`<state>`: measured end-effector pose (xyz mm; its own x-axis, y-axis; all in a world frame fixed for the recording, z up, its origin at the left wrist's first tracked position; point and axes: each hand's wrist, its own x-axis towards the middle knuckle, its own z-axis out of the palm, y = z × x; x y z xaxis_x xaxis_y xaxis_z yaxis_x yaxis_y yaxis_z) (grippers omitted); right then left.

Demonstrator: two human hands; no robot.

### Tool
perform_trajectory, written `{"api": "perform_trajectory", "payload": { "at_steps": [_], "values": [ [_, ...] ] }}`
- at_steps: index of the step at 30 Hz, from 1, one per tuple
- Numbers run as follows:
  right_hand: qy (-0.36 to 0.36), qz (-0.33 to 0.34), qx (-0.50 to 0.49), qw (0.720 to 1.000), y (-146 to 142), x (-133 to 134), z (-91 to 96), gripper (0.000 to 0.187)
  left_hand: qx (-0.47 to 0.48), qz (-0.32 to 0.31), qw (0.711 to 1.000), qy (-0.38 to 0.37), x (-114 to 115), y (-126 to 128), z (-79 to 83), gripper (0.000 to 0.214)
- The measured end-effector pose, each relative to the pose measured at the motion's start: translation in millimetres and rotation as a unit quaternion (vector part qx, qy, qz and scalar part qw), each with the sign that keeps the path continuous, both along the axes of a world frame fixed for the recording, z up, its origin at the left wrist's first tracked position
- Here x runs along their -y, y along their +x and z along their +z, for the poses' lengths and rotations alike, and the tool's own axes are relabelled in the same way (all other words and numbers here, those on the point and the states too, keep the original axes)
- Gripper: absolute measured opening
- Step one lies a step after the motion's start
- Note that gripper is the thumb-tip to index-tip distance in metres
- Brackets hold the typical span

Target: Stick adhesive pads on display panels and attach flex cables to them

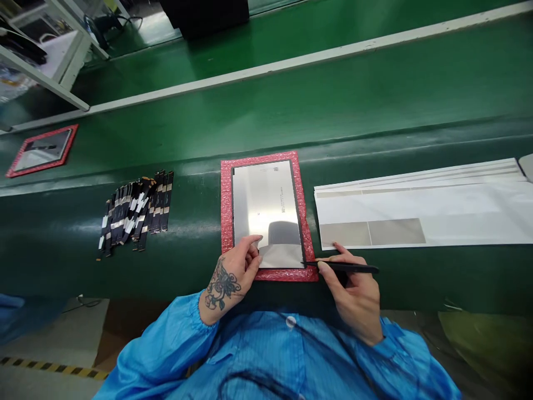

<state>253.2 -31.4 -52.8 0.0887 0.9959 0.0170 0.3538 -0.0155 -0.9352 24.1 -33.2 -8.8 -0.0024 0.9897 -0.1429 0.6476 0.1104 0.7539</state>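
A flat display panel (266, 205) with a silvery back and thin dark border lies on a pink bubble-wrap sheet (226, 205) in front of me. My left hand (235, 269) rests on the panel's lower left part, thumb and index fingertips apart and the other fingers curled. Black tweezers (353, 268) are held in my right hand (352, 289), between thumb and fingers. Their tip touches or hovers just over the panel's lower right corner; I cannot tell which. One finger of that hand stretches toward white sheets (458, 205) bearing grey rectangular pieces.
To the left lies a pile of black strips (135, 211) with white and silvery patches. Farther left, another panel (44, 149) sits on pink wrap with a dark strip across it. The green bench (266, 128) has a pale rail (291, 65) along its back and a white frame (50, 83) at upper left.
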Motion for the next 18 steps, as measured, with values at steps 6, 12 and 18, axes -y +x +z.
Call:
{"api": "perform_trajectory", "payload": {
  "at_steps": [6,12,18],
  "values": [
    [0.004,-0.003,0.009,1.0,-1.2,-1.4,1.9,0.017,-0.039,-0.028,0.999,0.024,3.5,-0.9,-3.1,0.033],
    [0.003,-0.004,0.009,1.0,-0.7,-1.1,-0.7,0.017,-0.079,-0.036,0.996,0.024,6.0,1.1,-3.4,0.034],
    [0.004,0.0,0.009,1.0,0.3,-0.1,-0.8,0.018,-0.098,-0.04,0.994,0.02,6.8,1.4,-3.8,0.035]
  ]
}}
